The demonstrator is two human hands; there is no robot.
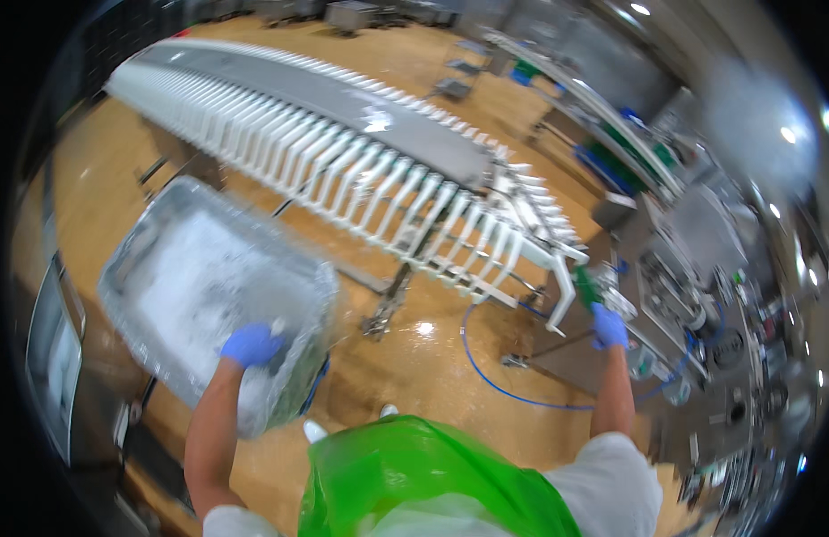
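Reaching over the plastic-lined tub (pixel 313 279), the left hand (pixel 251 345) is blurred; how far it is opened and whether anything is held cannot be told. White contents (pixel 200 259) are smeared by blur. Open floor (pixel 423 367) is crossed by a blue hose (pixel 558 407). Near the long rack's (pixel 343 112) closer end, the right hand (pixel 609 327) is outstretched, its grip likewise unclear.

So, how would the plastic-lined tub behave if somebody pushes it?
The tub is probably heavy, since white contents cover much of its inside. Its wrinkled clear liner looks floppy, and its shine suggests it may be slippery.
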